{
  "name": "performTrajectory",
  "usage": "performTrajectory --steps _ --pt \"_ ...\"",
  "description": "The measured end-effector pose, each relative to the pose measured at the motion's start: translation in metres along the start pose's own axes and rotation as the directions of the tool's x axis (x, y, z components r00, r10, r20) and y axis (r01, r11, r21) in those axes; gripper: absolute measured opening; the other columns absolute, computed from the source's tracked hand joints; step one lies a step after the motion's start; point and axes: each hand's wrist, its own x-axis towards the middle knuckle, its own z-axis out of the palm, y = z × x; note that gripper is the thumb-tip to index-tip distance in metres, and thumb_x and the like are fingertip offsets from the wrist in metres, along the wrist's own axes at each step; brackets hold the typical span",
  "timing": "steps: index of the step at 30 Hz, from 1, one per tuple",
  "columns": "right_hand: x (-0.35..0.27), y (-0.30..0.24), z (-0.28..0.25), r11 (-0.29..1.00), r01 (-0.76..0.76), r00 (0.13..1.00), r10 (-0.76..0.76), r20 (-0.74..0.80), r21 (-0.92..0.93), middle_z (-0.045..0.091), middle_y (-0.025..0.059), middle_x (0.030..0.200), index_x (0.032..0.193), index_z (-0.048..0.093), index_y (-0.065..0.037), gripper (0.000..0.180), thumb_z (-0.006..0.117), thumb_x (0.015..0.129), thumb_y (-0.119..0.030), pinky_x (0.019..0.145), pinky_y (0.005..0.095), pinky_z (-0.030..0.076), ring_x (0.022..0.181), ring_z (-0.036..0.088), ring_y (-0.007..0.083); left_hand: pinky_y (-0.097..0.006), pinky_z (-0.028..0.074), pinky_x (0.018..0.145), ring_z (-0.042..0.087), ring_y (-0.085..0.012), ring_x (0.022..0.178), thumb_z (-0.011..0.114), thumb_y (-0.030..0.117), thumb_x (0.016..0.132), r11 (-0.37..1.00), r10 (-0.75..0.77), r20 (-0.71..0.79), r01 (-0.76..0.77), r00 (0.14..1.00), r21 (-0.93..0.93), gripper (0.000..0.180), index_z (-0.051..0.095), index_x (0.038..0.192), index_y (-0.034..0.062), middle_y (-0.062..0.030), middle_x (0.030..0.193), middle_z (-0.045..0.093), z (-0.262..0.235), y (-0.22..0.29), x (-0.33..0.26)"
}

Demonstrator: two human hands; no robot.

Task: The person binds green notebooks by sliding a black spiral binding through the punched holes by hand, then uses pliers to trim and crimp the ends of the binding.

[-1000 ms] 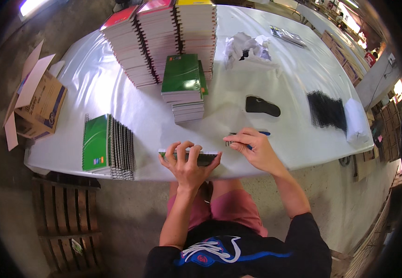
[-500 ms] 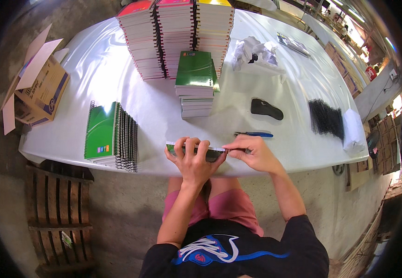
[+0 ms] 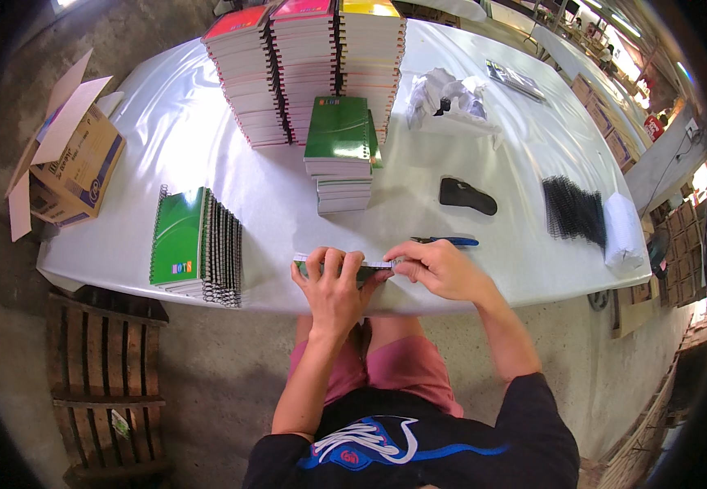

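Note:
Close to the table's front edge, my left hand (image 3: 333,281) is wrapped over a green notebook (image 3: 300,265) held on edge, its white page edges facing up. At the notebook's right end, the fingers of my right hand (image 3: 439,269) are pinched together; what lies between them is too small to make out. Just beyond my right hand lies a blue-handled hand tool (image 3: 455,241), its jaws dark. To the left rests a stack of green spiral-bound notebooks (image 3: 178,236) with black coils. Farther back, more green notebooks (image 3: 337,134) are piled up.
Tall stacks of red (image 3: 243,73), pink (image 3: 303,65) and yellow notebooks (image 3: 374,65) rise at the back. An open carton (image 3: 80,167) stands left. On the right are a black wedge-shaped object (image 3: 467,196), crumpled white paper (image 3: 447,102), black spiral coils (image 3: 573,210) and a white bundle (image 3: 622,232).
My right hand has moved slightly left, its fingertips closer against the notebook's end. My left hand keeps its grip. The whole view has shifted a little.

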Motion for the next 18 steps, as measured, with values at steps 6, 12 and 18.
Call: performTrajectory --steps 6,12,18 --pt "-0.003 0.002 0.010 0.992 -0.033 0.997 0.024 -0.075 -0.122 0.067 0.0121 0.088 0.101 0.063 -0.007 0.019 0.058 0.090 -0.022 0.069 0.0381 0.048 0.080 0.065 0.0276 -0.054 0.029 0.087 0.048 -0.0238 0.096 0.074 0.048 0.067 1.000 0.006 -0.022 -0.005 1.000 0.015 0.038 0.058 0.081 0.0163 -0.0013 0.088 0.051 0.002 0.003 0.004" --pt "0.003 0.048 -0.041 0.871 -0.187 0.975 0.108 -0.195 -0.454 0.059 0.0129 0.122 0.121 0.057 -0.014 0.034 0.053 0.089 -0.024 0.092 0.0513 0.037 0.113 0.054 0.0311 -0.045 0.035 0.084 0.046 -0.0291 0.095 0.082 0.045 0.057 0.995 0.005 -0.024 -0.008 1.000 -0.098 0.047 0.059 0.080 0.0107 -0.0053 0.088 0.050 -0.010 -0.005 0.010" --pt "-0.022 0.127 -0.070 0.683 -0.400 0.854 0.036 -0.518 -0.612 0.062 0.0127 0.116 0.124 0.056 -0.014 0.051 0.053 0.075 0.000 0.090 0.0455 0.044 0.107 0.058 0.0330 -0.049 0.035 0.095 0.041 -0.0378 0.111 0.084 0.047 0.053 0.980 0.010 -0.004 -0.011 1.000 -0.199 0.056 0.056 0.079 0.0052 -0.0121 0.102 0.049 -0.020 -0.010 0.013"
